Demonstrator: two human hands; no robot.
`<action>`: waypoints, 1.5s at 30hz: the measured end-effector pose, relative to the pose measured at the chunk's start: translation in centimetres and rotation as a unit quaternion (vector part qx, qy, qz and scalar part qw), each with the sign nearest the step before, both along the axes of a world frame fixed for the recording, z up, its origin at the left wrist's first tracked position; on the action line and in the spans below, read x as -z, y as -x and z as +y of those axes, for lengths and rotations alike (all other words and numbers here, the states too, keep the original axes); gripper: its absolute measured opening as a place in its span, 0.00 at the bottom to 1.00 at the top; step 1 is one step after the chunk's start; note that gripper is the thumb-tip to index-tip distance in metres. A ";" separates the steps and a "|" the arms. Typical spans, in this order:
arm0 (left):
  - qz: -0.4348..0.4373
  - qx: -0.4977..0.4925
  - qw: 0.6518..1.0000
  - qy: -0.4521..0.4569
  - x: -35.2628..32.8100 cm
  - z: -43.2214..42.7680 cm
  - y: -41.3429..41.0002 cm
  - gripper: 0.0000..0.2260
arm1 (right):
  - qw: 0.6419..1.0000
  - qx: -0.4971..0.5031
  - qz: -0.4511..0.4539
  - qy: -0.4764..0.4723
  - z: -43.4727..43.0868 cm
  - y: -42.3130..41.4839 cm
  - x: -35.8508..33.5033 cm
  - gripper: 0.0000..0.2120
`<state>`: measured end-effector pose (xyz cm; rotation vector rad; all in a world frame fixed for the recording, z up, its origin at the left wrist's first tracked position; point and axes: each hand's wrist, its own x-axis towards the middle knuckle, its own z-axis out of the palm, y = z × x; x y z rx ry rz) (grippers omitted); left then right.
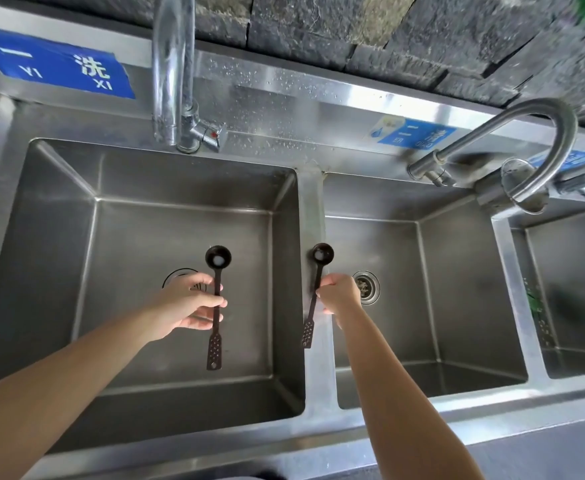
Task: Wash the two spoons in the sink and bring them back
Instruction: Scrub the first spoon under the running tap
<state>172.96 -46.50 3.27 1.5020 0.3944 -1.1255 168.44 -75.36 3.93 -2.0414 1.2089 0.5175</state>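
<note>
A stainless steel sink unit [313, 209] fills most of the frame, with a dark rough stone wall [388, 36] along the top edge. It has three basins. The left basin [138, 244] and middle basin [457, 292] show whole, but the third basin [575, 292] is cut off at the right edge, and something green inside it is too blurred to name. A tall faucet [173, 64] rises out of frame at upper left. A curved faucet [557, 140] arches at upper right. The backsplash is speckled with droplets and carries a blue label [55, 64] at upper left.

The left hand [187, 303] pinches one dark spoon [214, 348] mid-handle over the left basin, bowl up, and half hides that basin's drain [176, 277]. The right hand [341, 294] is curled round the second spoon [322, 252] over the divider, just beside the middle drain [367, 287]. Each bowl shows a pale spot I cannot identify.
</note>
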 end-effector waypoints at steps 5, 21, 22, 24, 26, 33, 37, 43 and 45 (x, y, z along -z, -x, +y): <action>-0.005 0.001 1.000 0.005 -0.3 -0.5 0.3 0.09 | 0.999 -0.037 0.002 0.002 -0.9 0.0 0.4 0.13; -0.015 0.011 1.000 -0.005 -0.7 -1.3 0.6 0.08 | 0.996 -0.091 0.007 -0.023 -2.0 -0.3 -0.2 0.15; -0.014 0.011 1.000 -0.004 -0.7 -1.3 0.6 0.08 | 0.995 -0.093 0.008 -0.025 -2.0 -0.3 -0.2 0.15; -0.015 0.012 1.000 -0.002 -0.8 -1.4 0.6 0.09 | 0.995 -0.099 0.007 -0.027 -2.0 -0.4 -0.3 0.16; -0.016 0.011 1.000 0.000 -0.8 -1.5 0.7 0.09 | 0.995 -0.099 0.004 -0.030 -2.0 -0.4 -0.3 0.16; -0.009 -0.019 1.000 0.011 -0.9 -1.5 0.7 0.07 | 0.995 -0.094 -0.008 -0.041 -2.0 -0.4 -0.9 0.16; -0.007 -0.078 0.997 0.019 -1.7 -1.6 0.3 0.09 | 0.996 -0.064 -0.042 0.047 -2.0 -0.4 -3.2 0.19; -0.052 -0.150 0.986 0.041 -3.6 -1.0 -0.8 0.04 | 0.984 -0.124 -0.125 0.009 1.9 -5.3 -6.6 0.12; -0.068 -0.160 0.984 0.041 -3.8 -0.2 -1.1 0.03 | 0.979 -0.152 -0.135 -0.023 4.0 -8.3 -7.3 0.13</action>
